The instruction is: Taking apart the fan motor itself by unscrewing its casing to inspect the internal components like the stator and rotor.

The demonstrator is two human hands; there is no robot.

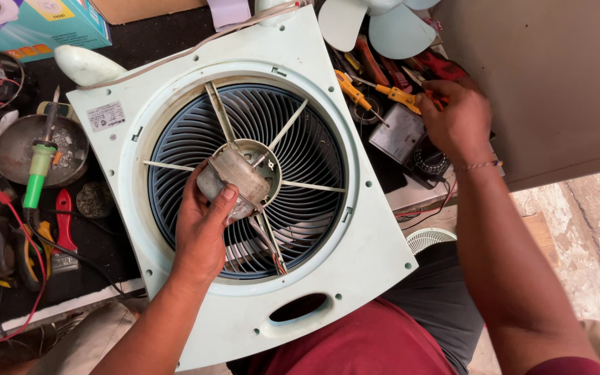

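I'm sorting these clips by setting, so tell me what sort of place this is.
Probably a small appliance repair bench: an opened fan housing with its motor in the left hand, a soldering iron, and screwdrivers by the right hand.

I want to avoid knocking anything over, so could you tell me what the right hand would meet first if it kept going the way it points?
Probably the orange-handled screwdriver: the right hand already reaches its handle.

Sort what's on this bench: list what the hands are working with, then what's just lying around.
In hand:
left hand gripping the fan motor
fan housing with its grille
right hand on the orange screwdriver

Lying about:
soldering iron
metal bowl
red-handled pliers
fan blades
cardboard box
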